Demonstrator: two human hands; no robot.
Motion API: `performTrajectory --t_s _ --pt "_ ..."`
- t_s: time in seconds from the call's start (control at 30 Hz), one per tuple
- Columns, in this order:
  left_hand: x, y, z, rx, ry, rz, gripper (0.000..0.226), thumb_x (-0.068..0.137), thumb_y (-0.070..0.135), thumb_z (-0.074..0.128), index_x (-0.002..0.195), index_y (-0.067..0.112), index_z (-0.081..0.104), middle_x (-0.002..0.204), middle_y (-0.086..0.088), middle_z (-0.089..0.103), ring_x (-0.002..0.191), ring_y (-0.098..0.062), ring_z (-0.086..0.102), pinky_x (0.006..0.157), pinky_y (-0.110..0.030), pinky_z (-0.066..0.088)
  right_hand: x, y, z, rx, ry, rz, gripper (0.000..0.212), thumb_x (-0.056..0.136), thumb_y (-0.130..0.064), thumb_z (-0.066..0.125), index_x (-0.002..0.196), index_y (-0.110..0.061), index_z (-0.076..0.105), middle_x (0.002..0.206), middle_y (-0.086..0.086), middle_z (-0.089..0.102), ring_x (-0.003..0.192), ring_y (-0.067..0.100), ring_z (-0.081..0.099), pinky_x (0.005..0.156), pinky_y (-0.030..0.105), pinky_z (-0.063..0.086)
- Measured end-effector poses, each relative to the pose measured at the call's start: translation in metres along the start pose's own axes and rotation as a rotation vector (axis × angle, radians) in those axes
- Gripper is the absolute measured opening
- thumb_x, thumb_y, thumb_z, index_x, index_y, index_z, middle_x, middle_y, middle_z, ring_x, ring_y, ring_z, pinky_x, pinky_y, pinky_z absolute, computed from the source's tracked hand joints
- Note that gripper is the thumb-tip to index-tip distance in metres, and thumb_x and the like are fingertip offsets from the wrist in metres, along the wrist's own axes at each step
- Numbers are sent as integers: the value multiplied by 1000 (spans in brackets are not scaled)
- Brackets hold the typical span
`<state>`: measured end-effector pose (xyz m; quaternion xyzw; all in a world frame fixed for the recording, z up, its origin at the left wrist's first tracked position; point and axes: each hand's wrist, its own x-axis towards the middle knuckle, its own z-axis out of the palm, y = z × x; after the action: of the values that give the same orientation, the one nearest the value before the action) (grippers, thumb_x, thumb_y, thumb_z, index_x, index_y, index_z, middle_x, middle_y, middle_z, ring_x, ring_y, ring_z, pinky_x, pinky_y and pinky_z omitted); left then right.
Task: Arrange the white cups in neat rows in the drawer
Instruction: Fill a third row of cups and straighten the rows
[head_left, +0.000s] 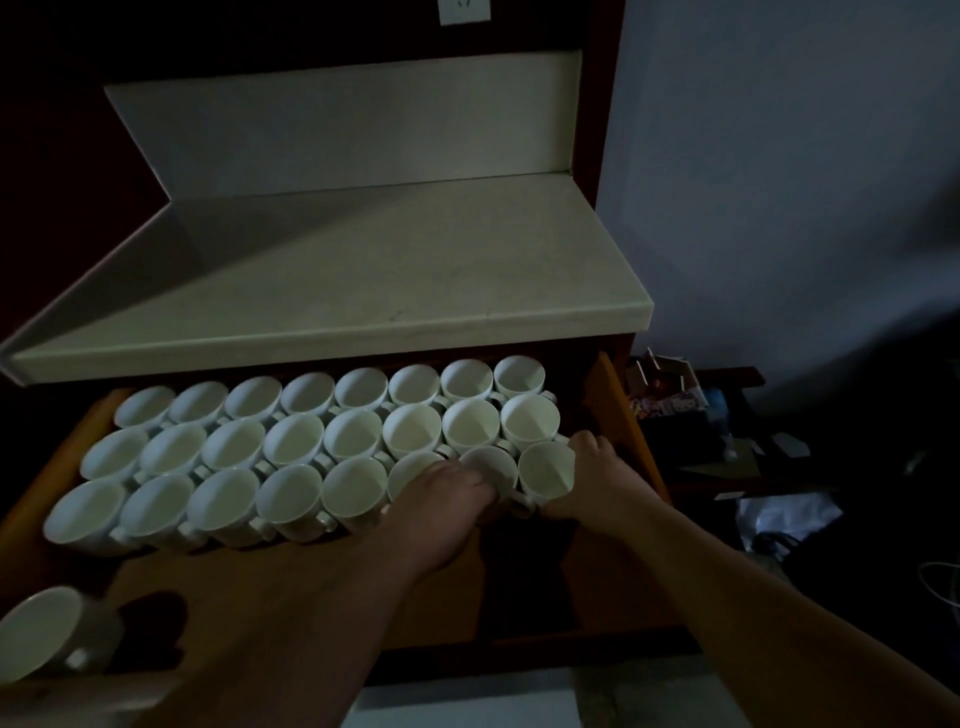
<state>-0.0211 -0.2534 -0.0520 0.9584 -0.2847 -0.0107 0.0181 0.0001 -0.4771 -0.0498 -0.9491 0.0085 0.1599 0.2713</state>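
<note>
Several white cups (293, 447) stand upright in three rows across the back of an open wooden drawer (332, 587). My left hand (447, 493) lies over two cups near the right end of the front row, its fingers on a cup (491, 465) that it partly hides. My right hand (597, 480) wraps the right side of the last cup (545, 470) in that row. One more white cup (39, 631) lies tilted at the drawer's front left corner, apart from the rows.
A pale countertop (363, 270) overhangs the back of the drawer. The drawer's right wall (618, 410) stands close to my right hand. Dark clutter with boxes and papers (670, 395) lies on the floor to the right. The drawer's front half is bare wood.
</note>
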Motion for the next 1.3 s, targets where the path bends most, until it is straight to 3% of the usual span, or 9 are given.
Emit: performTrajectory --t_s 0.3,0.5,0.6,0.7,0.8,0.9,1.07,1.17,1.3 --pt "4 -2 13 28 -18 -28 30 90 9 55 112 24 68 112 1 63 113 -21 55 107 -32 35 1 -7 5 -19 47 -19 98 71 -47 90 141 -18 29 136 9 39 115 27 59 87 33 56" --pt "-4 -13 -10 -232 20 -94 39 87 34 57 124 25 65 120 1 63 110 -20 58 92 -38 50 -9 -19 -7 -55 58 -27 108 68 -55 89 151 -25 26 145 7 33 125 29 52 95 40 52" --pt "-25 -41 -41 -389 66 -229 35 89 32 64 124 26 68 120 3 64 107 -17 61 87 -36 52 -11 -47 -22 -49 191 -57 72 85 -49 77 143 -23 45 142 4 42 116 23 57 86 32 47" --pt "-65 -87 -68 -426 117 -373 31 94 34 66 124 29 69 118 8 70 105 -10 64 88 -32 53 -8 -96 -24 96 244 -170 35 90 -41 72 119 -25 64 120 -3 65 100 17 65 82 32 51" --pt "-118 -139 -86 -425 140 -505 28 94 32 68 122 31 70 114 16 69 105 -5 63 86 -24 50 -10 -159 -3 173 137 -258 18 88 -44 72 99 -30 69 93 -10 72 83 10 68 73 30 54" --pt "-177 -191 -93 -442 94 -615 27 94 36 70 121 38 68 108 18 67 101 -1 62 78 -17 47 -19 -216 35 302 -81 -337 15 87 -35 75 97 -26 71 83 -4 75 73 15 74 75 43 63" --pt "-274 -263 -92 -398 -18 -676 25 91 41 73 115 39 68 105 17 67 92 0 63 74 -17 50 -37 -298 109 305 -342 -339 27 88 -29 77 112 -20 69 89 4 78 78 21 77 75 44 63" --pt "-317 -295 -76 -305 -141 -618 31 86 47 74 116 41 68 113 15 68 100 -5 64 90 -28 54 -48 -343 156 209 -407 -309 30 87 -39 76 112 -25 69 93 0 77 80 19 77 69 37 64" --pt "-348 -318 -64 -341 -279 -473 40 81 40 78 118 46 63 114 19 68 102 -3 63 94 -32 55 -61 -392 211 45 -572 -238 33 85 -47 73 113 -30 69 100 -1 75 83 14 76 64 30 62"
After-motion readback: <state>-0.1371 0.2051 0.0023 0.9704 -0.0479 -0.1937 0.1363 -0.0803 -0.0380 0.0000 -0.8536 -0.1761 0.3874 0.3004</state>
